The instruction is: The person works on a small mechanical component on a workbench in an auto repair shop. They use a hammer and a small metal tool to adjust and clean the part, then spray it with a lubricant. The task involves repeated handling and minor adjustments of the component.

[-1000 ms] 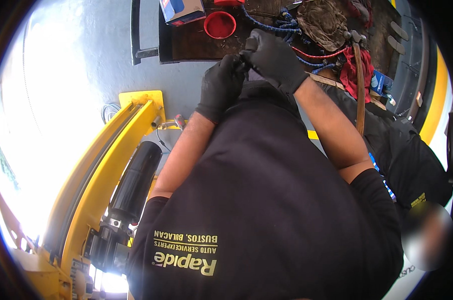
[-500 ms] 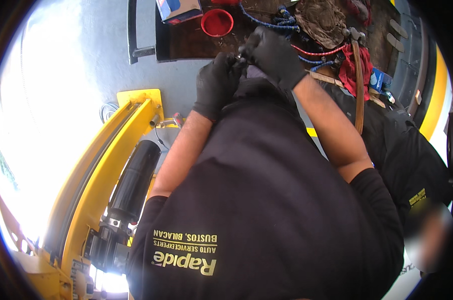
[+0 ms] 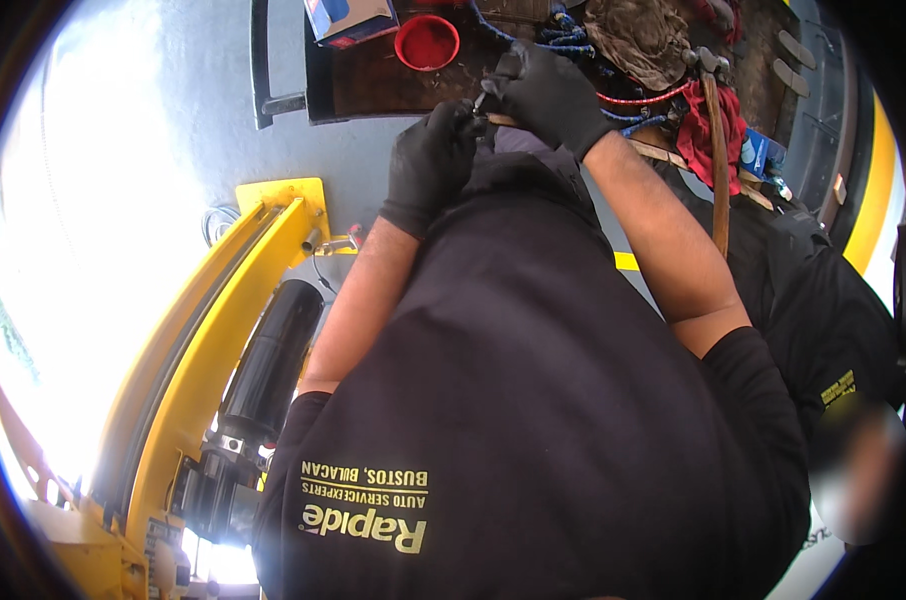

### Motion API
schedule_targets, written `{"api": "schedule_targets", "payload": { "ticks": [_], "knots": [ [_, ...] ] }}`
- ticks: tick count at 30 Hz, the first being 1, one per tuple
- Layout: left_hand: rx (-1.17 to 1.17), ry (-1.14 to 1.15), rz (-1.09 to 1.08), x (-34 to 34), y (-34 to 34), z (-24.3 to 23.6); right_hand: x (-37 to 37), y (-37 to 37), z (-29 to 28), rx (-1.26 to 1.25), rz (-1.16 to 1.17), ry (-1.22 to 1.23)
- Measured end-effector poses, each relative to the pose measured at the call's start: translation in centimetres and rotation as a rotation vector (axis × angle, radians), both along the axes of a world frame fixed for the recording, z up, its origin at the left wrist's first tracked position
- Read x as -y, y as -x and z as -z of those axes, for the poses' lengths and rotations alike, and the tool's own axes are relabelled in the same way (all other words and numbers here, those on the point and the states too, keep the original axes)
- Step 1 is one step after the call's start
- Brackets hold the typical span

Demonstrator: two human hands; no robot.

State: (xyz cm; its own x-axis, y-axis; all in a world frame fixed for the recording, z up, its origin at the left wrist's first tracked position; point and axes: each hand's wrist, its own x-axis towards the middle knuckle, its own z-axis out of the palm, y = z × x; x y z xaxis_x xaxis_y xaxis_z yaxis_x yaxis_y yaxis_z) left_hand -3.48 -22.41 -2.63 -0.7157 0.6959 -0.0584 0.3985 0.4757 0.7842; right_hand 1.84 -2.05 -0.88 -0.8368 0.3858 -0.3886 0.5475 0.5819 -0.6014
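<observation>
Black gloves cover both my hands, which meet in front of my body at the near edge of a dark workbench [image 3: 373,92]. My left hand [image 3: 430,165] is closed, its fingertips pinched on a small metallic piece [image 3: 480,104]. My right hand [image 3: 555,102] is closed too, bent over the same spot from the right, fingers against that piece. It is too small for me to name, and the gloves hide part of it. Just beyond the hands stands a red bowl [image 3: 426,43] on the bench.
A blue and white box [image 3: 351,18] sits at the bench's far left. To the right lie blue cords [image 3: 567,36], a brown rag [image 3: 641,42], a red cloth [image 3: 708,135] and a wooden-handled hammer [image 3: 715,150]. A yellow lift post [image 3: 223,330] rises at left; a co-worker in black [image 3: 813,300] is at right.
My hands have drawn slightly apart, baring more of the small metallic piece between them. The bench items have shifted a little in the view.
</observation>
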Motion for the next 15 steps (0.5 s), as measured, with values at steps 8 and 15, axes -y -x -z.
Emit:
{"api": "schedule_targets", "payload": {
  "ticks": [8, 15],
  "knots": [
    [0.077, 0.001, -0.083, 0.2, -0.8, 0.6, -0.1, -0.5, 1.5, -0.087, -0.017, -0.136],
    [0.066, 0.032, -0.098, 0.1, -0.8, 0.5, 0.2, -0.2, 0.7, -0.070, -0.068, -0.091]
  ]
}}
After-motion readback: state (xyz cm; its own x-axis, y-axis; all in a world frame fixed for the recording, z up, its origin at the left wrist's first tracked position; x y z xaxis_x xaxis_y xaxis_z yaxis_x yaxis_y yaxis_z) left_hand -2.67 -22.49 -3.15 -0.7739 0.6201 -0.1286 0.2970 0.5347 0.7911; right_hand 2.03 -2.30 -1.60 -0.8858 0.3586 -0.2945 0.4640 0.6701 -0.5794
